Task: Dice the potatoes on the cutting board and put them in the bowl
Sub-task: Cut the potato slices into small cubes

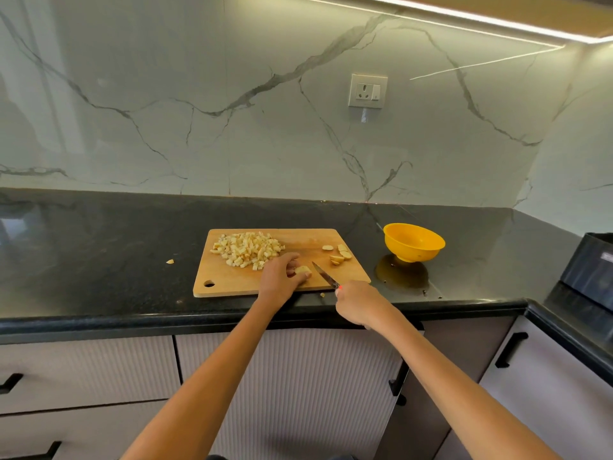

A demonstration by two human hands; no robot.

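I see a black shiny bench (99,247) with a white marble wall (232,111) behind it. One wall socket (367,91) sits on that wall, and pale ridged drawers (292,393) are under the bench.

One wooden cutting board (232,280) lies on the bench. My left hand (280,277) rests on the board, and its grip pinches one pale yellow potato piece (302,270). My right hand (360,303) is just to the right of it, and its grip is closed round the handle of one small knife (326,275). The blade points up and left, toward the held piece, with its tip close beside it.

Beyond my left grip sits one big pile of diced potato (248,249), small pale cubes. Beyond my right grip lie about five potato slices (338,255), still uncut. One stray bit (170,261) lies on the bench, left of the board.

One yellow bowl (413,242) stands on the bench, further right than the knife. I cannot see anything in it.
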